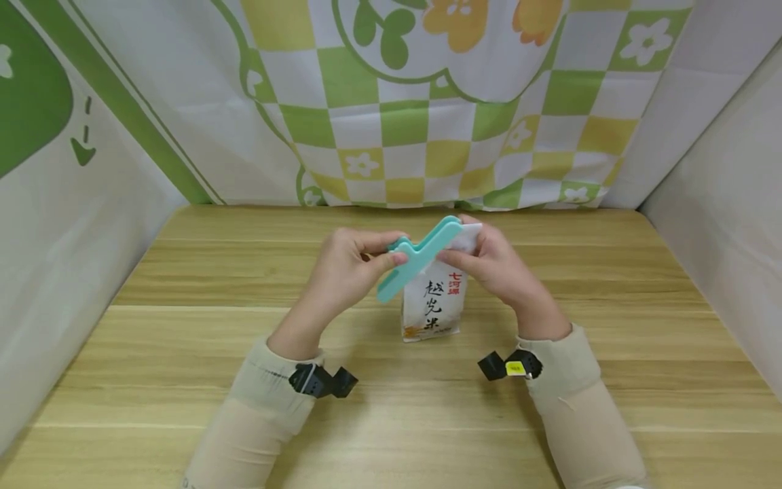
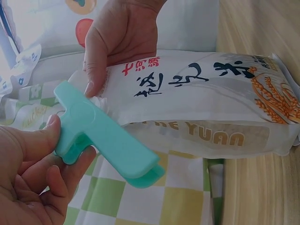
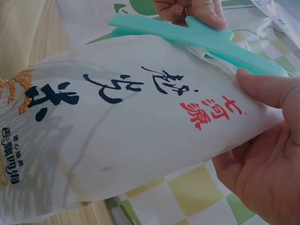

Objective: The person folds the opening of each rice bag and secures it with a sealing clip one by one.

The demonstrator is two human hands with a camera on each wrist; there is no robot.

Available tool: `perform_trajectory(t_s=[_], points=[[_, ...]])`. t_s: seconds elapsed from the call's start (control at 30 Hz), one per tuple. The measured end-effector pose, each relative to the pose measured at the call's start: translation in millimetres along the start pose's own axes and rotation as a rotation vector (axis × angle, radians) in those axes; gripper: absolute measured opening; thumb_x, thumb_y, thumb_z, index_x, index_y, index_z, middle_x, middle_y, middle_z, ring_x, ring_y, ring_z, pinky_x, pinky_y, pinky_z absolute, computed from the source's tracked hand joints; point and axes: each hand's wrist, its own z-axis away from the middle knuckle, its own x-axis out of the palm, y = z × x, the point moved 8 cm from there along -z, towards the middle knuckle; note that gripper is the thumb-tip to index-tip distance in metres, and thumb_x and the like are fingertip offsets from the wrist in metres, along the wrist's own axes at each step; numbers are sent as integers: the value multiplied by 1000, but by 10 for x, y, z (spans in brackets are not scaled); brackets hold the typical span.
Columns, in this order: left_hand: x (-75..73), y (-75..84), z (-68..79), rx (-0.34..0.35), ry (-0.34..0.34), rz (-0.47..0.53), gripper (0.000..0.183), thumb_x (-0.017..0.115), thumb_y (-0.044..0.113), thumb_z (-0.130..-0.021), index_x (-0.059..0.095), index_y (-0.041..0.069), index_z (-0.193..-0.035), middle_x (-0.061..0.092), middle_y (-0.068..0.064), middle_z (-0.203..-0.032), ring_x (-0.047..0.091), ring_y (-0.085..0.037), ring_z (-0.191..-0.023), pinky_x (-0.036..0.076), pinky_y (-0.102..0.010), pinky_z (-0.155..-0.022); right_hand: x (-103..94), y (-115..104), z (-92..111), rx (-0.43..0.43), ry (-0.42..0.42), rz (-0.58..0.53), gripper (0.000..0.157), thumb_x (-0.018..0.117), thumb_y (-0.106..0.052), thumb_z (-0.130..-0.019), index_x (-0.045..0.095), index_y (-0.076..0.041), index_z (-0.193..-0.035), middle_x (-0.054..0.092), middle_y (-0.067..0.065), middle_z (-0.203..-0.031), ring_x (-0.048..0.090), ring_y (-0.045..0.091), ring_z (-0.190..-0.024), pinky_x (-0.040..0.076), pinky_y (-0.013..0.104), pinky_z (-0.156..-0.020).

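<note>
A turquoise sealing clip (image 1: 421,257) slants across the top of a white rice bag (image 1: 432,305). My left hand (image 1: 345,272) pinches the clip's grips between thumb and fingers; in the left wrist view the clip's two long bars (image 2: 123,146) part slightly at the near end. With thumb in front and fingers behind, my right hand (image 1: 497,261) holds the bag's top corner. The bag (image 3: 136,108) bears black and red writing and stands upright on the table. How much of its top edge lies between the bars, I cannot tell.
The wood-grain table (image 1: 201,353) runs back to a green, yellow and white checked cloth (image 1: 427,136). White cloth walls (image 1: 79,258) rise at both sides. Each sleeved wrist carries a small black camera (image 1: 320,380).
</note>
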Motion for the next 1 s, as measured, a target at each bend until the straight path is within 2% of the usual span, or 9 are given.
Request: perform_trajectory(t_s=[0.27, 0.5, 0.77, 1.0], points=[[35, 32, 5, 7, -21, -23, 24, 77, 13, -87, 77, 8, -110, 78, -10, -98, 57, -15, -59, 45, -23, -51, 47, -37, 27, -84, -105, -84, 18, 50, 4, -99, 55, -9, -110, 65, -4, -99, 64, 11, -92, 55, 27, -82], [56, 68, -16, 21, -37, -64, 26, 76, 15, -88, 76, 7, -112, 78, -10, -100, 57, -15, -60, 46, -25, -51, 55, -56, 38, -134, -150, -129, 18, 43, 7, -98, 39, -10, -103, 62, -5, -96, 60, 10, -92, 52, 23, -82], [60, 102, -23, 15, -26, -67, 25, 77, 15, -87, 76, 7, -111, 78, -11, -98, 57, -15, -59, 46, -24, -51, 60, -45, 37, -124, -160, -121, 19, 41, 5, -100, 34, -11, -106, 61, -6, -96, 60, 9, -92, 51, 23, -83], [92, 83, -38, 8, -25, -71, 24, 77, 16, -88, 77, 9, -111, 78, -9, -97, 58, -16, -60, 47, -26, -52, 47, -19, 42, -97, -165, -97, 21, 38, 2, -101, 25, -12, -109, 52, -1, -95, 55, 9, -94, 48, 23, -85]])
